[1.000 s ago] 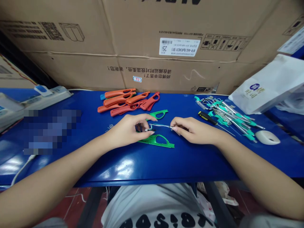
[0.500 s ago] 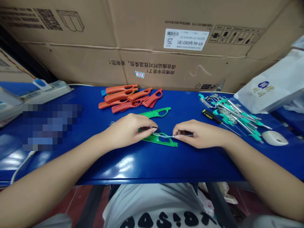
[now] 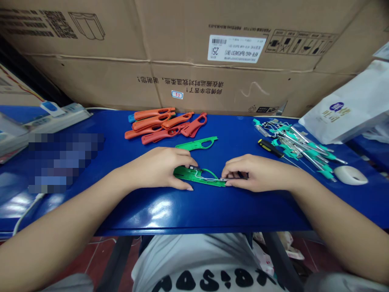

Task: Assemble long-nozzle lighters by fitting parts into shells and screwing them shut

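A green lighter casing half (image 3: 194, 175) lies on the table with its hollow side up. My left hand (image 3: 161, 168) is around its left end, thumb at the near edge and fingertips by a small black part (image 3: 193, 167) in the shell. A thin pale wire (image 3: 202, 177) runs from there to a slim metal tube (image 3: 235, 177). My right hand (image 3: 253, 172) pinches this tube, its tip over the casing's right end. Just behind, a second green casing half (image 3: 197, 144) rests untouched. Part of the held shell is hidden under my left hand.
Orange and red casings (image 3: 154, 121) are piled at the back. On the right lie several metal tubes with teal ends (image 3: 306, 146), a screwdriver (image 3: 270, 149), a white oval object (image 3: 351, 176) and a white bag (image 3: 349, 105). A cardboard box (image 3: 182, 48) stands behind.
My left thumb has moved down to the casing's near edge, and the black part now sits in the shell. The metal tube has come slightly nearer, over the casing's right end.
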{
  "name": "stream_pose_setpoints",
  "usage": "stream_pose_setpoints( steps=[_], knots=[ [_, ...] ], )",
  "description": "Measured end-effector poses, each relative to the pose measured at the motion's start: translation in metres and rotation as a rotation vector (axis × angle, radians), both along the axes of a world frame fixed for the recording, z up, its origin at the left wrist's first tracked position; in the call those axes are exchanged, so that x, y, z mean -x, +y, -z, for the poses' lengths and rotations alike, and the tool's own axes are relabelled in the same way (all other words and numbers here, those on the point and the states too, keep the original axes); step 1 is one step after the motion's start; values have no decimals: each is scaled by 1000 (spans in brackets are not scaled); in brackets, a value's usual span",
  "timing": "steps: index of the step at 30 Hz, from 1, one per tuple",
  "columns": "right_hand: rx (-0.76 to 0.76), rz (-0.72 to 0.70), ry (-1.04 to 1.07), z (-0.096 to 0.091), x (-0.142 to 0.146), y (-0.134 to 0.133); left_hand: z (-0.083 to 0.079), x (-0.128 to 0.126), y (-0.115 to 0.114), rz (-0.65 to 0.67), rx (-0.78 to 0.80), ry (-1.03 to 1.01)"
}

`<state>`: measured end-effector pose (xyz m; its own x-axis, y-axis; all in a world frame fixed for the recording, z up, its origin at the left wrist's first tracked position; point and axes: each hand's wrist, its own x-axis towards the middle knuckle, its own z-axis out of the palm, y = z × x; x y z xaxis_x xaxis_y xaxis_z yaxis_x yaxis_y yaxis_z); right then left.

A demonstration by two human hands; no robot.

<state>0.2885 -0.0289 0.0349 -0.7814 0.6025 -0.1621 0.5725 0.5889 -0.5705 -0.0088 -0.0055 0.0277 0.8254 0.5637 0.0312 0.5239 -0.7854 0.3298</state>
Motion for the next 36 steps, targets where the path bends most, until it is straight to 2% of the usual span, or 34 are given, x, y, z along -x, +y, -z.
stream_pose_setpoints(
  steps=[10, 23, 30, 33, 36],
  knots=[
    [-121, 37, -43, 0, 0, 1, -1, -6, -4, -62, 12, 23],
    [-198, -15, 9, 6, -2, 4, 1, -8, -4, -70, 3, 34],
    [-394, 11, -124, 9, 1, -1, 7, -9, -5, -106, -30, -7],
    [-397, 36, -159, 10, 4, -1, 9, -9, -4, -103, -36, -21],
    [-338, 49, -99, 8, 4, 0, 9, -10, -4, -112, -17, -12]
  ],
)
